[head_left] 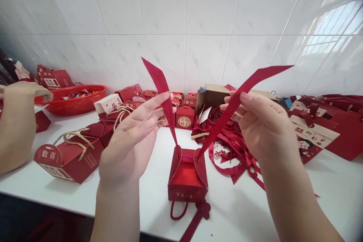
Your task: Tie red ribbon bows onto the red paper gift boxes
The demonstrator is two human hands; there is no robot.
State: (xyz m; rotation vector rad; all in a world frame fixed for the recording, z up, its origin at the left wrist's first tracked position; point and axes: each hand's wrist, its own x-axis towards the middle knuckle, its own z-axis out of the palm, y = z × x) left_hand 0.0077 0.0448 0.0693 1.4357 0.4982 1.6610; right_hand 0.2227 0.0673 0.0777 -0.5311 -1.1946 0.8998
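Head view shows the left hand (132, 143) and right hand (263, 124) each holding a raised red ribbon end (159, 78) above the small red box (188, 177) on the bench (153, 196). Uneven pulling could draw one end too far or tip the unheld box.

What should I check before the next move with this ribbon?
1. Left hand has one end of the ribbon: ok, it runs between the fingers.
2. Right hand has the other end: ok, pinched by thumb and fingers.
3. Box resting on the table: ok.
4. Ribbon ends tied: not ok, they are spread apart.
5. Cord away from the ribbon ends: ok, it loops at the near side.
6. Box filled: cannot tell, its inside is hidden.
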